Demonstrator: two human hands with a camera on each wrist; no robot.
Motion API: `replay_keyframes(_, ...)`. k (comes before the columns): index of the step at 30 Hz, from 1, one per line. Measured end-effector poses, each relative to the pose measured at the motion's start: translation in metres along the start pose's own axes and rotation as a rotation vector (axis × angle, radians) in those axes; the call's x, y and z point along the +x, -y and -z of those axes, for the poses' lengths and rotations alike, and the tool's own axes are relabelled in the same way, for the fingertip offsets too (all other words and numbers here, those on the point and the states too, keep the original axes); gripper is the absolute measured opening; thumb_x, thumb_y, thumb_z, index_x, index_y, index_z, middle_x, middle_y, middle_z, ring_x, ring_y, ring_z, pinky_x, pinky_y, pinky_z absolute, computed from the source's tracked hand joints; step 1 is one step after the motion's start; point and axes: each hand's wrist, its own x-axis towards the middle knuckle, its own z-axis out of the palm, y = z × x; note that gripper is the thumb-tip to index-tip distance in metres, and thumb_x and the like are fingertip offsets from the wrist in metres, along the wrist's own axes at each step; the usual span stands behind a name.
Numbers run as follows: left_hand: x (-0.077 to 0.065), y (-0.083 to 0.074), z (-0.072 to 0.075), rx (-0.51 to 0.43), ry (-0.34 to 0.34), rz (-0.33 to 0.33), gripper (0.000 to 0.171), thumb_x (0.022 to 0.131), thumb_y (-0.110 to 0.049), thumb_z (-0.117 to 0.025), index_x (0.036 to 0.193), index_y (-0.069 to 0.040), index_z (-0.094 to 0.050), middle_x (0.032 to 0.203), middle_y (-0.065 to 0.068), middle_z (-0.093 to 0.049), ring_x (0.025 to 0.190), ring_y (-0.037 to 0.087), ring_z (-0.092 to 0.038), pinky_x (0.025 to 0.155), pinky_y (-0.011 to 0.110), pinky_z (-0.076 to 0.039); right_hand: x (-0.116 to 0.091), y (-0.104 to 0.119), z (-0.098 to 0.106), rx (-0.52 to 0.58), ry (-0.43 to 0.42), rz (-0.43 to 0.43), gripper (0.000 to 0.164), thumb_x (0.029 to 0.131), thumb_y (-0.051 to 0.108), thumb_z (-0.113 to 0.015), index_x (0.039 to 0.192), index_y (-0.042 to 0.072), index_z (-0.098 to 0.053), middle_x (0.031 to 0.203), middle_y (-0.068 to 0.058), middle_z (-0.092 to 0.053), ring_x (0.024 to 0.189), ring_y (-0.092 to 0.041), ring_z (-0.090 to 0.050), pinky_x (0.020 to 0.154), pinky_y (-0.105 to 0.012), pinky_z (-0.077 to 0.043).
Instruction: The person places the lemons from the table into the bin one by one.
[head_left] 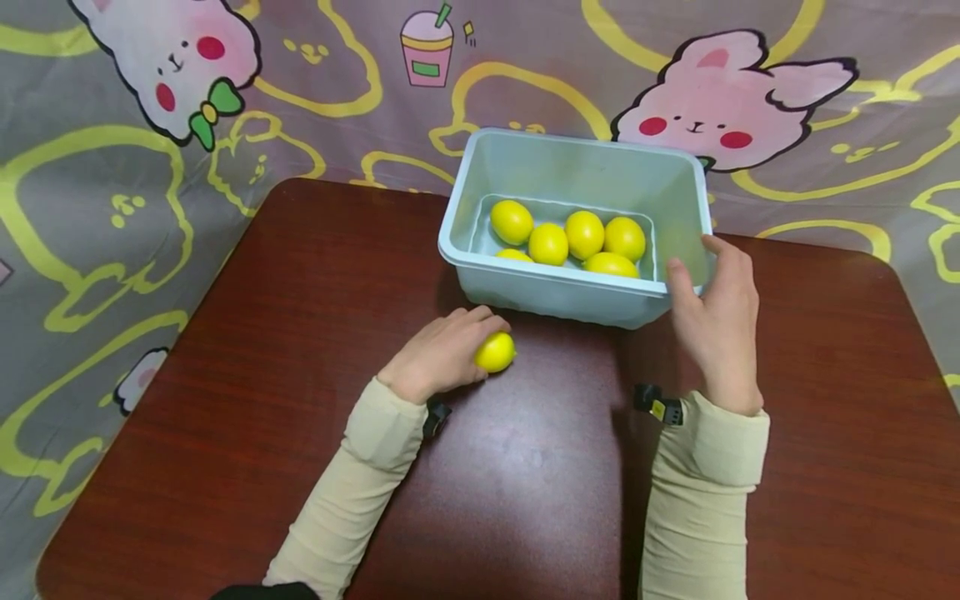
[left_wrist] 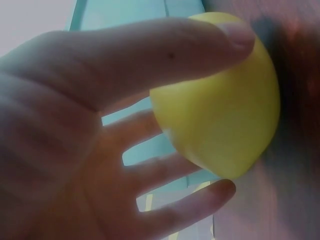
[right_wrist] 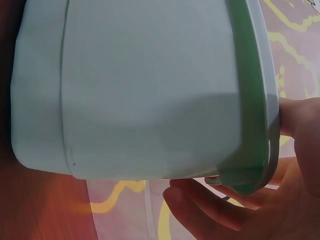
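My left hand (head_left: pixel 452 350) holds a yellow lemon (head_left: pixel 495 352) just in front of the light blue plastic bin (head_left: pixel 555 287). In the left wrist view the thumb lies across the lemon (left_wrist: pixel 230 115), with the fingers behind it and the pointed tip showing. My right hand (head_left: pixel 717 321) grips the bin's front right corner, its thumb over the rim and its fingers at the outer side. The right wrist view has the bin's wall (right_wrist: pixel 150 90) close up, with fingers (right_wrist: pixel 205 205) beside its end. Several lemons (head_left: pixel 548 244) lie inside the bin, one partly hidden by the front wall.
The bin stands at the back of a dark reddish-brown table (head_left: pixel 285 333) with rounded corners. Right behind the table hangs a grey cloth (head_left: pixel 525 100) printed with cartoon rabbits and yellow outlines. Small black cameras (head_left: pixel 660 406) are strapped to both wrists.
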Motion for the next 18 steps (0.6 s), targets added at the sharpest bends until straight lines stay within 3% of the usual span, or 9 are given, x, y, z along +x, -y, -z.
replay_keyframes(18, 0.0001, 0.0012, -0.0013, 0.002, 0.003, -0.006, 0.054, 0.076, -0.01, -0.079, 0.126, -0.015, -0.059, 0.118, 0.003, -0.058, 0.103, 0.025, -0.054, 0.091, 0.038, -0.048, 0.0004, -0.004, -0.0003, -0.005, -0.001, -0.025, 0.058, 0.096, 0.03, -0.05, 0.144, -0.001, -0.04, 0.143, -0.022, -0.045, 0.124, -0.039, -0.045, 0.105, -0.056, -0.035)
